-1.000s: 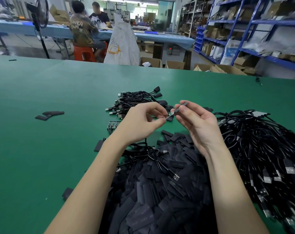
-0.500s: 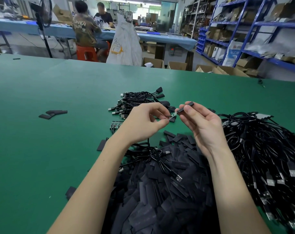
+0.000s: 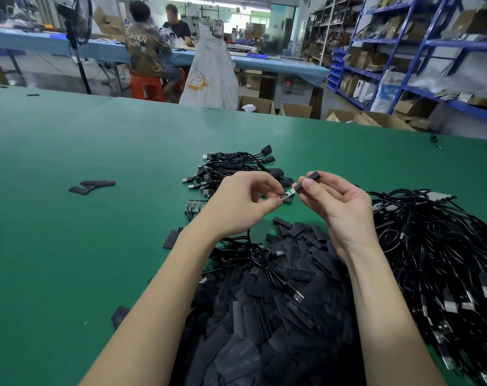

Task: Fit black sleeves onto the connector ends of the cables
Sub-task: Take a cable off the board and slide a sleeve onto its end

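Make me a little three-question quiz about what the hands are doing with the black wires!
1. True or false: the right hand pinches a small black tube sleeve.
2. Which hand holds the small green circuit-board connector end? A) left hand B) neither
3. Fill in: the heap of flat black sleeves lies on a ____ table.

Key: 1 true; 2 A; 3 green.

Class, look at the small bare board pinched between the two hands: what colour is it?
Green, seen in the head view: the board sits between the left hand and right hand.
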Tool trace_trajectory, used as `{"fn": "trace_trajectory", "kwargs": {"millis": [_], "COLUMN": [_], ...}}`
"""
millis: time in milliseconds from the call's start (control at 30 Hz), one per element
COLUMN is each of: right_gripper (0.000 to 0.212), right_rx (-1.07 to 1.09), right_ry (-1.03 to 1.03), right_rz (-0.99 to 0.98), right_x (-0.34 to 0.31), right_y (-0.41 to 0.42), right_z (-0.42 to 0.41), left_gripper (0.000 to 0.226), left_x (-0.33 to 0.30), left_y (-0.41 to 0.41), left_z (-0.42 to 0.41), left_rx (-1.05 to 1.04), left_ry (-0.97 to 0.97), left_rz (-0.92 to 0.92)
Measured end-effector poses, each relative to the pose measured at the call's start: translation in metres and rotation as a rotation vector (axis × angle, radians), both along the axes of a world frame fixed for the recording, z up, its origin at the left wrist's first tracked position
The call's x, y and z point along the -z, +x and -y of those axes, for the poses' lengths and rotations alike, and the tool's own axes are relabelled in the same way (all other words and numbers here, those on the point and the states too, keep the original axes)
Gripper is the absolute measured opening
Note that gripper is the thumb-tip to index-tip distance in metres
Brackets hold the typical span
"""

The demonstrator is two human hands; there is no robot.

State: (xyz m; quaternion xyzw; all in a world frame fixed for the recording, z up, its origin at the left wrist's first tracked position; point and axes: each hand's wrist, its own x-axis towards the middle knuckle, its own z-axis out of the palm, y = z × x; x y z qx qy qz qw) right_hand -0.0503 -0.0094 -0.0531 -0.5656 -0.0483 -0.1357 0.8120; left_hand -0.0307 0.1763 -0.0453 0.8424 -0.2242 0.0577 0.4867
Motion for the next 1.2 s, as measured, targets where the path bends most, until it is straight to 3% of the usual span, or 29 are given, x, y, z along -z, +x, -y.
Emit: {"fn": "trace_trajectory", "kwargs": {"millis": [167, 333, 567, 767, 900, 1067, 1200], "right_gripper": [0.036, 0.025, 0.028, 0.031, 0.021, 0.008, 0.020], "right_rx": [-0.058, -0.105, -0.126, -0.099, -0.068, -0.057, -0.085], "right_ry": [0.049, 0.077, 0.109, 0.113, 0.172, 0.213, 0.208], "right_rz": [-0.079, -0.148, -0.198, -0.187, -0.184, -0.195, -0.195], "right_x": [0.002, 0.003, 0.004, 0.005, 0.004, 0.004, 0.004], "right_y": [0.001, 0.001, 0.003, 0.003, 0.004, 0.004, 0.004], "right_z": [0.005, 0.009, 0.009, 0.001, -0.001, 0.000, -0.001], "left_gripper": [0.008, 0.008, 0.008, 0.010, 0.019, 0.009, 0.006], "left_x": [0.001, 0.001, 0.004, 0.006, 0.005, 0.005, 0.003], "left_y": [0.000, 0.000, 0.002, 0.001, 0.000, -0.001, -0.004], "left_z": [-0.001, -0.001, 0.000, 0.007, 0.009, 0.010, 0.012], "left_rx": [0.017, 0.050, 0.058, 0.023, 0.002, -0.005, -0.016], "left_ry": [-0.021, -0.058, -0.088, -0.168, -0.273, -0.266, -0.273], "left_rz": [-0.019, -0.046, -0.088, -0.121, -0.139, -0.123, -0.097]}}
